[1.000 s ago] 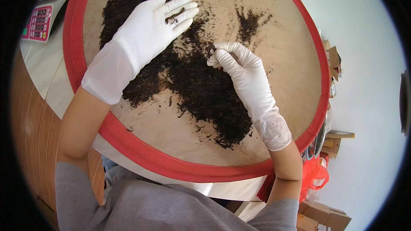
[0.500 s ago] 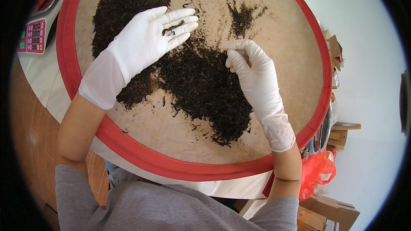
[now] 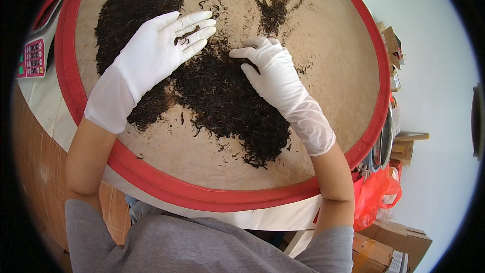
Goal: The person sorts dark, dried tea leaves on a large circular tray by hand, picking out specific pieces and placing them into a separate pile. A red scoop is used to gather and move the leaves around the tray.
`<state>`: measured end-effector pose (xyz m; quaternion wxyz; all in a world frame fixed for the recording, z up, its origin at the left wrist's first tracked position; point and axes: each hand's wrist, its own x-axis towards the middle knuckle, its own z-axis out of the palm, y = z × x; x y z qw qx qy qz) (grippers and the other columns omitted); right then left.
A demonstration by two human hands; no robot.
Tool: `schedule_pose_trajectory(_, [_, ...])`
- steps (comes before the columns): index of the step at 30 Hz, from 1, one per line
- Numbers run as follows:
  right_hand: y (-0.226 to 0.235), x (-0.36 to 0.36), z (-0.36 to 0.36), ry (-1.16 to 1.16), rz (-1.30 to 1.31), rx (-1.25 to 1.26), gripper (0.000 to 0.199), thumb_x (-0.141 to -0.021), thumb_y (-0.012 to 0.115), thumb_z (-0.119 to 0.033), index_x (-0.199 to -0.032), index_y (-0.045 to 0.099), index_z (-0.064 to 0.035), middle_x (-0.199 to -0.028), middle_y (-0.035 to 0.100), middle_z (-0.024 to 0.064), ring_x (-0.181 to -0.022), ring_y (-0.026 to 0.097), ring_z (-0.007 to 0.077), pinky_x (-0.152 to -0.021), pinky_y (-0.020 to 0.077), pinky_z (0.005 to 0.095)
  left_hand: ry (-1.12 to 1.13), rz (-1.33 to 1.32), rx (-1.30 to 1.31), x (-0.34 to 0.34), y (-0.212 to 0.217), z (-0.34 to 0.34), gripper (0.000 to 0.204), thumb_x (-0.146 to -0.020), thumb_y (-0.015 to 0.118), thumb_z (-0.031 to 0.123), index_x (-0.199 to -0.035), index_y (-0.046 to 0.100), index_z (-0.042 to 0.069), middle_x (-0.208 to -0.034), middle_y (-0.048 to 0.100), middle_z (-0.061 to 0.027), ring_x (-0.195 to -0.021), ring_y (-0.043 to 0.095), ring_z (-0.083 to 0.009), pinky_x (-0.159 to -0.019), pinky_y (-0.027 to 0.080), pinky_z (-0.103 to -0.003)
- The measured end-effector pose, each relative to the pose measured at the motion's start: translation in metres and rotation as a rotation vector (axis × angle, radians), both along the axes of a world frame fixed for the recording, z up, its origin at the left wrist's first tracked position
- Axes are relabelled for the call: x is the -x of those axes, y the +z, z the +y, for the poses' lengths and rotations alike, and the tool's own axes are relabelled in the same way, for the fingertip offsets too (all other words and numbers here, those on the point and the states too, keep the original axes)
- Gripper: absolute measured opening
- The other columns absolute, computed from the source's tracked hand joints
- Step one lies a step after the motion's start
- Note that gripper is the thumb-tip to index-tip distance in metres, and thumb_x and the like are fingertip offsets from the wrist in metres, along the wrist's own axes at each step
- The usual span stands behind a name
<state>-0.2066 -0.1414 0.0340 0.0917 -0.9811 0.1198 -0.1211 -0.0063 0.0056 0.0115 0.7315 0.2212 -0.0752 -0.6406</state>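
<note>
A scale [image 3: 35, 56] with pink keys sits past the left edge of a round red-rimmed tray [image 3: 227, 200]. Near that edge lies a big pile of dark shreds [image 3: 134, 7]. The left hand [image 3: 154, 53] is palm up, fingers out flat, with a few dark bits [image 3: 186, 36] on them. A long heap [image 3: 227, 91] runs from the tray's middle toward its near edge. Over it, the right hand [image 3: 273, 71] keeps thumb and pointing finger wide apart.

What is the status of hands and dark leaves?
Left hand palm up, bearing leaf bits. Right hand partly open, over leaf pile. No obstacle seen.
</note>
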Motion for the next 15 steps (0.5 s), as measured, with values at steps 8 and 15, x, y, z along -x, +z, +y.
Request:
schedule_pose_trajectory(8, [-0.005, -0.001, -0.004, -0.108, 0.117, -0.123, 0.015, -0.078, 0.07, -0.005, -0.093, 0.069, -0.0082, -0.103, 0.066, 0.0113, -0.099, 0.06, 0.0326, -0.089, 0.0489, 0.0404, 0.013, -0.018, -0.075, 0.007, 0.007, 0.001, 0.051, -0.106, 0.03, 0.024, -0.145, 0.035, -0.009, -0.147, 0.044, -0.0192, -0.135, 0.045, -0.0276, -0.115, 0.035, -0.037])
schedule_pose_trajectory(15, [-0.013, 0.001, -0.006, -0.02, 0.109, 0.023, 0.018, -0.077, 0.069, -0.003, -0.094, 0.068, -0.0079, -0.098, 0.066, 0.0116, -0.096, 0.061, 0.0329, -0.087, 0.0487, 0.0421, 0.024, -0.03, -0.081, 0.005, 0.003, 0.0, 0.051, -0.106, 0.031, 0.025, -0.145, 0.036, -0.009, -0.146, 0.045, -0.0187, -0.133, 0.046, -0.0269, -0.114, 0.036, -0.037])
